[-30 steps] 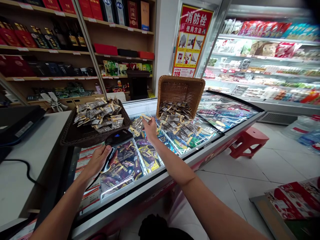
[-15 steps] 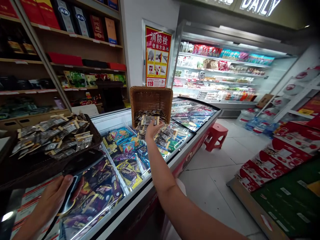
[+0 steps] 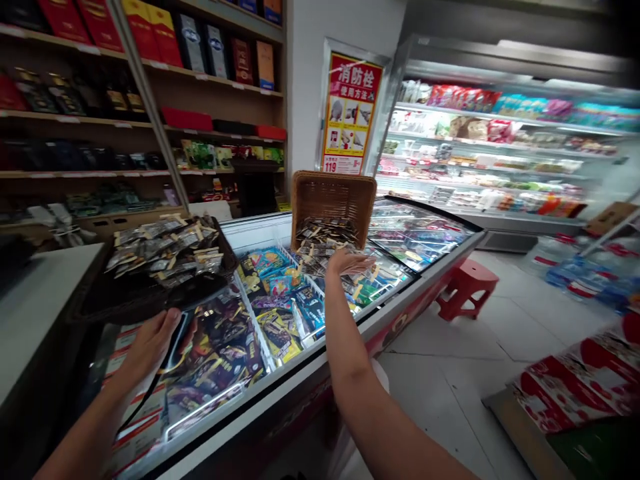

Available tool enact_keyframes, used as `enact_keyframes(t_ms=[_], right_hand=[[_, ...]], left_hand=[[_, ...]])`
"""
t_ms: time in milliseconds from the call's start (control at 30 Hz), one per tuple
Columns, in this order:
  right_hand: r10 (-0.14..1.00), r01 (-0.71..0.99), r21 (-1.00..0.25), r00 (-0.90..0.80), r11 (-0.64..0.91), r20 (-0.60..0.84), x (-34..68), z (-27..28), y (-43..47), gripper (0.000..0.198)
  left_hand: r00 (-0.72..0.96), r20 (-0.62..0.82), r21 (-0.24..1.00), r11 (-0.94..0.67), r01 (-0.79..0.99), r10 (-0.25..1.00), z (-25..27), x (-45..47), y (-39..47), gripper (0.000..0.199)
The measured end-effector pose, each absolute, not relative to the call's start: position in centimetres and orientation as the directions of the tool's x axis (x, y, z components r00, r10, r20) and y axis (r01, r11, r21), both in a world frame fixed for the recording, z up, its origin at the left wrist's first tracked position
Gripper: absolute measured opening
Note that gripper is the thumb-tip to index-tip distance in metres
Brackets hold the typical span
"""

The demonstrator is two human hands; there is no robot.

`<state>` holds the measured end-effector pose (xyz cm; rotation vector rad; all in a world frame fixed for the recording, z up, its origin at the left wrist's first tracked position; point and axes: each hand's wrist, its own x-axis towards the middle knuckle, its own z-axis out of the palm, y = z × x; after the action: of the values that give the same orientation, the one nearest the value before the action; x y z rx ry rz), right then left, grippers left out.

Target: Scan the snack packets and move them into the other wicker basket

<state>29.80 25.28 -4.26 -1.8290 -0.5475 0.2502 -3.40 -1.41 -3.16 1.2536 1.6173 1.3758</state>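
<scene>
My right hand (image 3: 346, 262) reaches over the freezer, fingers stretched out and slightly blurred. Small clear-wrapped packets (image 3: 320, 250) lie by it, at the mouth of a brown wicker basket (image 3: 335, 193) tipped toward me; some have spilled onto the freezer's glass top. Whether the fingers touch a packet is hard to see. At lower left, my left hand (image 3: 157, 337) is closed around a thin, dark-edged thing (image 3: 179, 340) I cannot make out. Beyond it stands a dark basket (image 3: 227, 250), heaped with similar packets (image 3: 167, 247).
The chest freezer (image 3: 320, 365) holds colourful ice-cream packs (image 3: 280, 333) under glass. A red stool (image 3: 467, 287) stands on the floor to the right. Red-and-white cartons (image 3: 575, 380) are stacked at lower right. Shelves (image 3: 220, 80) and a lit display fridge (image 3: 490, 140) line the back.
The view has swung left, so the scene sits further right. My right hand has shifted toward the right over the packets, fingers now stretched out. My left hand keeps its hold.
</scene>
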Motion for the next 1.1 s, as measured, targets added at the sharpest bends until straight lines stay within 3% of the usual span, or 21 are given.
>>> enact_keyframes(t_ms=[100, 167, 233, 300, 367, 433, 567, 733, 900, 1000, 1100], right_hand=[[0.531, 0.362, -0.921, 0.814, -0.147, 0.235, 27.9, -3.6, 24.0, 0.071], [0.601, 0.468, -0.884, 0.706, 0.002, 0.375, 25.3, -3.1, 23.2, 0.063], [0.715, 0.554, -0.799, 0.46, 0.232, 0.527, 21.3, -2.5, 22.5, 0.054], [0.788, 0.528, -0.705, 0.105, 0.473, 0.607, 16.4, -1.8, 22.3, 0.045], [0.794, 0.432, -0.674, -0.21, 0.599, 0.571, 11.0, -0.8, 22.6, 0.036], [0.821, 0.428, -0.704, -0.364, 0.566, 0.44, 5.8, 0.3, 23.3, 0.029], [0.922, 0.605, -0.712, -0.35, 0.356, 0.164, -1.9, 2.0, 25.0, 0.033], [0.964, 0.603, -0.772, -0.261, 0.199, 0.044, -5.8, 1.9, 25.6, 0.029], [0.951, 0.366, -0.882, -0.202, 0.296, 0.235, -3.1, 1.5, 24.8, 0.012], [0.921, 0.185, -0.903, -0.129, 0.387, 0.368, 1.3, 1.2, 24.1, 0.013], [0.911, 0.057, -0.909, -0.035, 0.412, 0.411, 6.4, 0.1, 22.7, 0.018]], left_hand=[[-0.357, 0.13, 0.966, -0.037, 0.257, 0.925, -2.7, -3.2, -1.7, 0.069], [-0.403, 0.163, 0.969, -0.068, 0.239, 0.9, -2.3, -3.0, -1.9, 0.072], [-0.446, 0.175, 0.97, -0.076, 0.232, 0.878, -2.1, -2.8, -1.9, 0.074], [-0.473, 0.171, 0.971, -0.065, 0.23, 0.864, -2.2, -2.7, -1.9, 0.076], [-0.493, 0.167, 0.973, -0.062, 0.224, 0.854, -2.5, -2.7, -1.9, 0.077], [-0.511, 0.165, 0.977, -0.069, 0.201, 0.844, -2.6, -2.7, -1.9, 0.075], [-0.524, 0.129, 0.985, -0.049, 0.164, 0.842, -2.7, -2.8, -2.0, 0.069], [-0.545, 0.134, 0.985, -0.051, 0.165, 0.828, -3.3, -3.3, -1.7, 0.074], [-0.529, 0.158, 0.983, -0.08, 0.168, 0.834, -3.5, -3.1, -1.6, 0.076], [-0.494, 0.189, 0.975, -0.104, 0.194, 0.849, -3.0, -2.5, -2.0, 0.075], [-0.448, 0.216, 0.966, -0.122, 0.228, 0.868, -2.5, -2.2, -2.4, 0.074]])
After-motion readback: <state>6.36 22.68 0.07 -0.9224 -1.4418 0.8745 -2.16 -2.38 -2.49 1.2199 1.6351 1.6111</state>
